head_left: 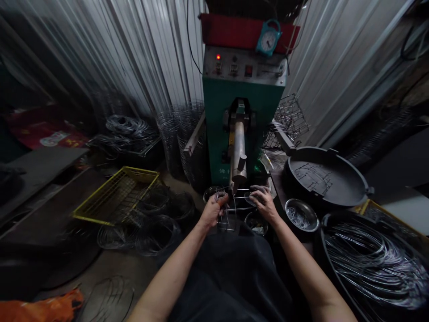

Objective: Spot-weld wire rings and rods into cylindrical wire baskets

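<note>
In front of me a small frame of thin metal wires [227,223] is held just under the tip of a spot welder's arm [239,147]. My left hand [214,209] is closed round the frame's left side, with wires standing up and down past the fingers. On the other side my right hand [263,201] has its fingers bent and pinched at the right ends of the cross wires. The fingertips there are partly blurred. The welder's electrode tip [234,185] points down between both hands, close to the wires; whether it touches them I cannot tell.
The green welder [217,103] carries a blue clock [268,38]. To the right stand a large black pan [345,179], a bowl of small metal pieces [301,217] and a tub of bent wires [375,264]. At left are a yellow crate [115,172] and wire rings [157,235].
</note>
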Demonstrator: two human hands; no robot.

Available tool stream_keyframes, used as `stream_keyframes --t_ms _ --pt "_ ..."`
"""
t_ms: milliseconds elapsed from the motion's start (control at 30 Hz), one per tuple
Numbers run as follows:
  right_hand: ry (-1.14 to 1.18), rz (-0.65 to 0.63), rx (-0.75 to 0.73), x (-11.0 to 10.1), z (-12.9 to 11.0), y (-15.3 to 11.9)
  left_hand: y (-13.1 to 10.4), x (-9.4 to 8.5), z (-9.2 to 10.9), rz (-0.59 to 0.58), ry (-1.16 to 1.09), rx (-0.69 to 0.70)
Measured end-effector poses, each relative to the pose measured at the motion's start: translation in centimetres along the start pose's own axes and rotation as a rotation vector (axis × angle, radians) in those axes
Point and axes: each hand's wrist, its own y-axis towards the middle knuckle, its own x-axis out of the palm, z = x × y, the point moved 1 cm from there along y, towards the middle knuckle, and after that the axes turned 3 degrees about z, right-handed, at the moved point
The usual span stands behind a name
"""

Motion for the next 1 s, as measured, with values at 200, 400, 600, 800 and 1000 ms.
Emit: stream_keyframes --t_ms 200,400,600,800,1000 --pt "0.014 -0.07 0.016 -0.3 0.0 0.3 0.1 -0.3 -0.3 0.011 0.028 0.035" --pt "0.019 -0.074 0.009 -0.7 -0.1 0.4 0.1 0.0 -0.5 0.026 0.023 0.034" --pt "0.024 -0.083 0.027 -0.7 0.0 0.8 0.4 0.1 -0.4 0.01 0.013 0.043" --pt "0.044 -0.107 0.024 -0.5 0.2 1.5 1.0 0.0 0.1 0.013 -0.024 0.047" --pt "0.058 -0.127 0.042 -0.4 0.5 1.9 1.3 0.0 0.2 0.02 -0.034 0.039"
